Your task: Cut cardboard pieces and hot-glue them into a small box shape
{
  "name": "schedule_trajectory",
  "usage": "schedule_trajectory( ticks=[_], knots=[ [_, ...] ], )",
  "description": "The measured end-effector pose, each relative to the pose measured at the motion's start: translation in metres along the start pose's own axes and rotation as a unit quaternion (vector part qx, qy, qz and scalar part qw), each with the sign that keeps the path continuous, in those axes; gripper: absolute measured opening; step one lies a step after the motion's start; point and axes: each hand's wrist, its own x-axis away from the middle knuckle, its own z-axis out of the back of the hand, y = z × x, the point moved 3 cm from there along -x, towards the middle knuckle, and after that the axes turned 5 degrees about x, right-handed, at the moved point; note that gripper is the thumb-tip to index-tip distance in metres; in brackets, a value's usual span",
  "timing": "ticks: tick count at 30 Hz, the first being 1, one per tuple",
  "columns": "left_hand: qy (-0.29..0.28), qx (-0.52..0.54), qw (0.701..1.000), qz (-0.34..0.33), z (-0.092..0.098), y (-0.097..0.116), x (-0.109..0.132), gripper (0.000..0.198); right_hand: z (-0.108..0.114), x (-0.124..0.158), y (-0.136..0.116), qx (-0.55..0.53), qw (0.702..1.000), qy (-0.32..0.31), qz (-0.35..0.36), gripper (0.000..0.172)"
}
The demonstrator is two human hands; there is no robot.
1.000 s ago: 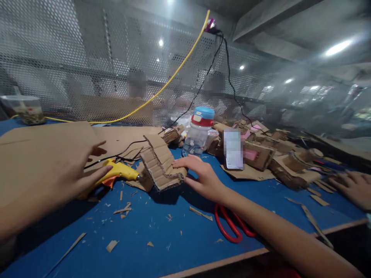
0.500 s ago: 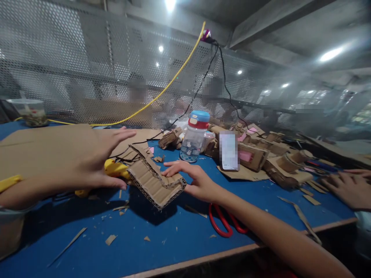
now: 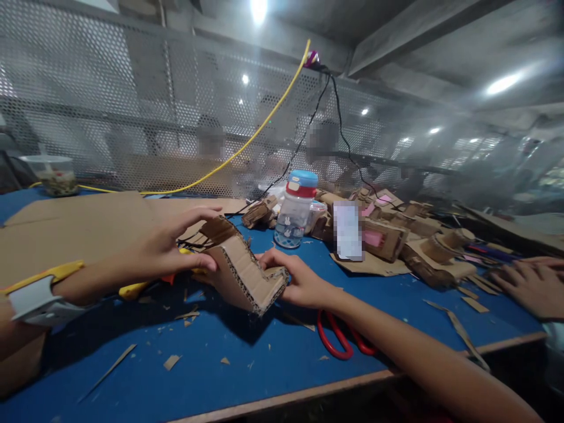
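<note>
Both my hands hold a stepped piece of corrugated cardboard (image 3: pixel 240 270) lifted a little above the blue table (image 3: pixel 247 364). My left hand (image 3: pixel 170 249) grips its left end, thumb on the front face and fingers over the top. My right hand (image 3: pixel 297 282) pinches its right end, fingers closed on the edge. A yellow glue gun (image 3: pixel 132 288) lies on the table just behind and below my left hand, its black cord running back toward the mesh wall.
Red-handled scissors (image 3: pixel 337 341) lie under my right forearm. A clear bottle with a red and blue lid (image 3: pixel 296 208) and a phone (image 3: pixel 347 230) stand behind. Cardboard pieces (image 3: pixel 423 247) pile at the right, where another person's hand (image 3: pixel 531 285) rests. A large cardboard sheet (image 3: pixel 74 226) covers the left.
My left hand left the glue gun, swung right and closed on the cardboard's left end. My right hand closed on its right end, and the piece rose off the table.
</note>
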Motion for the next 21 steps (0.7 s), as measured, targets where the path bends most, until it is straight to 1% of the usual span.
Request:
schedule_trajectory(
  ticks=[3, 6, 10, 14, 17, 21],
  knots=[
    [-0.003, 0.01, 1.0, -0.01, -0.002, 0.012, -0.011, 0.047, 0.001, 0.001, 0.002, 0.041, 0.999, 0.008, 0.008, 0.015],
    [0.004, 0.005, 1.0, -0.023, -0.003, 0.022, -0.015, 0.043, 0.003, 0.001, 0.004, 0.054, 0.998, 0.027, 0.016, 0.01],
    [0.02, -0.023, 0.999, -0.043, -0.005, 0.027, -0.01, 0.04, 0.003, 0.002, 0.0, 0.073, 0.995, 0.045, 0.045, 0.012],
    [0.037, -0.009, 0.996, -0.086, -0.008, 0.032, -0.004, 0.031, 0.001, 0.004, -0.003, 0.09, 0.993, 0.04, 0.06, 0.012],
    [0.03, 0.013, 0.995, -0.095, -0.011, 0.034, -0.001, 0.027, 0.001, 0.005, -0.002, 0.102, 0.992, 0.036, 0.068, 0.013],
    [0.023, 0.014, 0.995, -0.1, -0.014, 0.037, 0.003, 0.026, 0.0, 0.007, 0.0, 0.112, 0.99, 0.039, 0.078, 0.015]
  ],
)
